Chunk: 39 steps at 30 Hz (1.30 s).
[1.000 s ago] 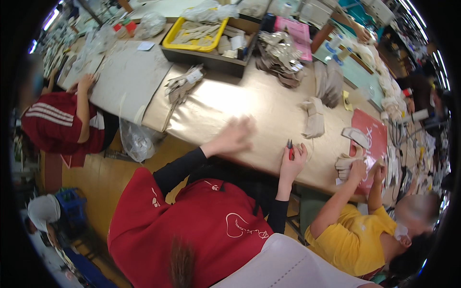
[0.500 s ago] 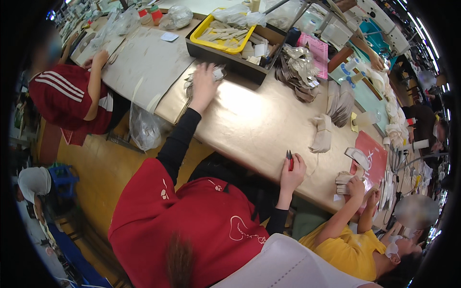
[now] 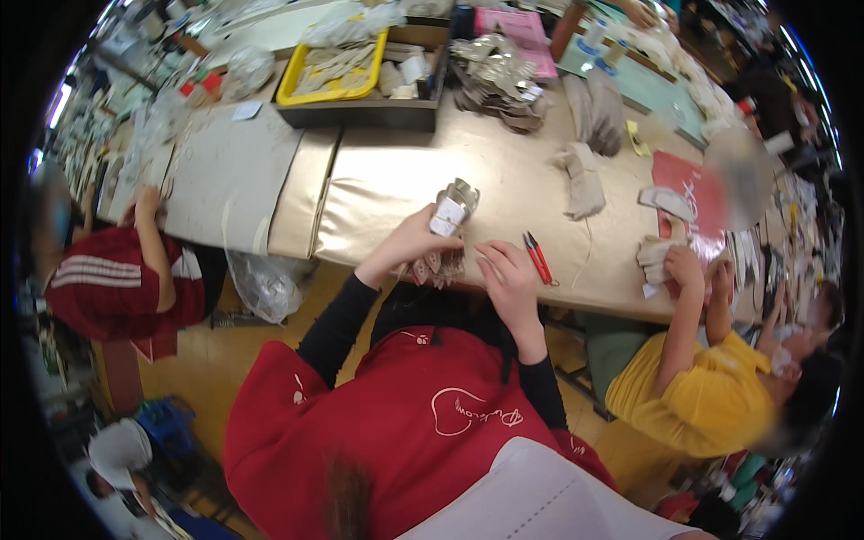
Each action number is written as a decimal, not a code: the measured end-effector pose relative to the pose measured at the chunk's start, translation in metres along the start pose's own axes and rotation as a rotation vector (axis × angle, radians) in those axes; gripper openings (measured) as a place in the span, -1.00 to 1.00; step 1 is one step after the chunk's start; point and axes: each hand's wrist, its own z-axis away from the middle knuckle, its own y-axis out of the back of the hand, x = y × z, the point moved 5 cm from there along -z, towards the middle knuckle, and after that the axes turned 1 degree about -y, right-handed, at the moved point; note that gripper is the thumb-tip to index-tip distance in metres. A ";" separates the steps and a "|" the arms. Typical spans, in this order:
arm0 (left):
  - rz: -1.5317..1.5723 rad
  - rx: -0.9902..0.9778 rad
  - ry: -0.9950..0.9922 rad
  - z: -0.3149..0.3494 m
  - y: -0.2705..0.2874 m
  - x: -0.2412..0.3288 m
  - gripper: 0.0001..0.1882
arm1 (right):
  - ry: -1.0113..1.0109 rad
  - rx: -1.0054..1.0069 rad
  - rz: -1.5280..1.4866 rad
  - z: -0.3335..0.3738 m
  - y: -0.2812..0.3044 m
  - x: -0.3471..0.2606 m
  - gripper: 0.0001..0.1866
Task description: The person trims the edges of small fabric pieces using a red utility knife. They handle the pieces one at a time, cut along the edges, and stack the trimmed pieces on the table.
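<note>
My left hand (image 3: 409, 241) is closed around a bundle of grey-tan fabric pieces (image 3: 464, 195) at the table's near edge. A white paper label (image 3: 447, 216) is tied against its side. Patterned ends of pieces (image 3: 436, 267) show below that hand. Just right of the bundle is my right hand (image 3: 509, 281), its fingers apart and slightly bent, with nothing seen in them. Beside it on the table lies a pair of red-handled thread snips (image 3: 537, 258) with dark tips.
A dark box (image 3: 360, 115) holding a yellow tray (image 3: 285, 90) stands at the back. Fabric bundles (image 3: 504, 85) are heaped right of it, and a tied pale bundle (image 3: 583, 184) lies nearer. Co-workers sit on both sides; the one in yellow (image 3: 711, 396) handles pieces.
My left hand has brought the bundle from the far left of the table to the near edge. My right hand has laid down the snips and moved left toward the bundle.
</note>
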 end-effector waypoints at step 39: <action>1.032 -0.468 0.463 0.036 -0.065 0.044 -0.47 | -0.509 0.088 -1.880 0.007 0.015 0.043 -0.69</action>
